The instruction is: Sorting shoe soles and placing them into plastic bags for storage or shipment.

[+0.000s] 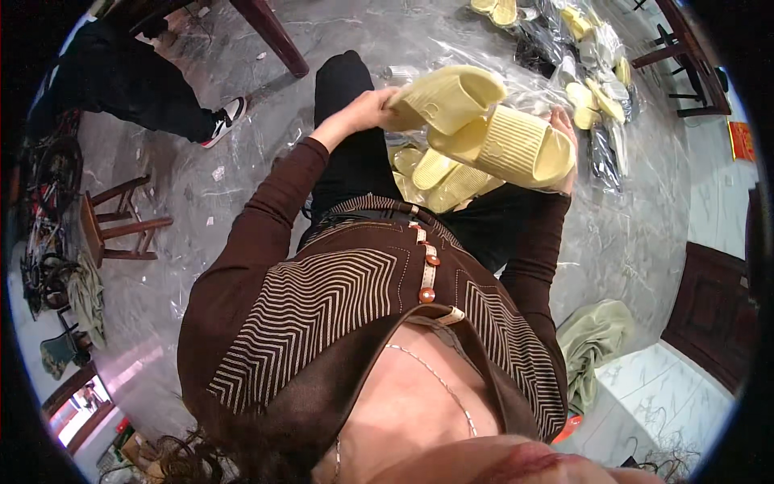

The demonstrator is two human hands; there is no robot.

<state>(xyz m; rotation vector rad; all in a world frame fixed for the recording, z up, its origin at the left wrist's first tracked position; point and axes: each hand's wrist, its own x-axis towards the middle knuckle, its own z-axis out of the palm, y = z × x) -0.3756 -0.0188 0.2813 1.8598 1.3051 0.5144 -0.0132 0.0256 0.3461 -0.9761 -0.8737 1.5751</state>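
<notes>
A pale yellow slide slipper (459, 93) is in my left hand (369, 110), whose fingers close round its edge. My right hand (563, 126) grips a second yellow slipper (516, 145) with a ribbed strap; most of that hand is hidden behind it. The two slippers are held side by side above my lap and seem to touch or overlap at their inner edges. Below them, between my legs, lie several more yellow slippers (453, 179), some in clear plastic.
Bagged yellow slippers (595, 98) and loose plastic lie on the grey floor, far right. A person's leg and sneaker (226, 121) are at the far left. Also about are a wooden stool (95, 230), a dark table leg (274, 36) and a greenish cloth (592, 335) by my right side.
</notes>
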